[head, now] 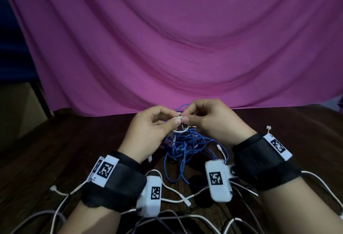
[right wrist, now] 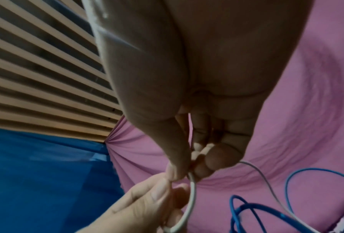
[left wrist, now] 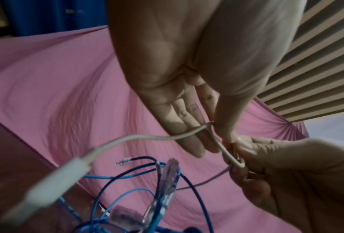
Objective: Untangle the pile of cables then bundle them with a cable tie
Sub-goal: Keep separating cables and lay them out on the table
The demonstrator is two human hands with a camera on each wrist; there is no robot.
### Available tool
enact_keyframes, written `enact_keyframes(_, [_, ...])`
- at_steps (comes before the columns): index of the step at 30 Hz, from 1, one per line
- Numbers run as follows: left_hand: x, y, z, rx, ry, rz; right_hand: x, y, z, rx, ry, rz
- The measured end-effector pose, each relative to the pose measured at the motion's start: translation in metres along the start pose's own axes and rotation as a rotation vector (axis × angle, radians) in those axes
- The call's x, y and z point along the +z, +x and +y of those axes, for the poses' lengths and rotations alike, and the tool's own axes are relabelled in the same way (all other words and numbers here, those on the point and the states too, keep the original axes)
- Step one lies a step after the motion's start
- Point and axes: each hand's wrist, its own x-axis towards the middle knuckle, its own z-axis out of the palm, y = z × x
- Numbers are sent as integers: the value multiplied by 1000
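Head view: left hand [head: 148,128] and right hand [head: 209,120] meet above the dark wooden table [head: 74,150], each pinching one small loop of white cable [head: 181,129] between thumb and fingertips. Blue cables [head: 185,148] lie tangled on the table just near of the hands.

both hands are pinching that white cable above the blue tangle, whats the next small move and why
Probably draw the white cable up and free of the blue cables. Left hand and right hand each pinch a small white loop of it just above the pile, and its length trails down among the blue strands, so it seems not yet separated.
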Motion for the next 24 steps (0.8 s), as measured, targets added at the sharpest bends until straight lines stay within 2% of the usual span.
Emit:
enact_keyframes(3, [0,1,-3,3,-43,-4,2,1,6,66,92,23])
enact_keyframes(8, [-4,3,-7,-30,-93,14,15,4,8,189,478,28])
enact_keyframes(13, [-13,6,-11,-80,-83,66,10,8,10,297,788,184])
enact_keyframes(16, [-11,7,-13,-124,-140,100,5,5,9,276,960,37])
enact_keyframes(19, [-12,8,-14,-180,-190,104,9,2,9,240,691,-92])
enact_keyframes(21, [-15,8,-13,-220,-261,110,9,3,9,180,670,-66])
enact_keyframes(24, [-22,11,-10,-273,-470,175,-4,6,9,126,944,56])
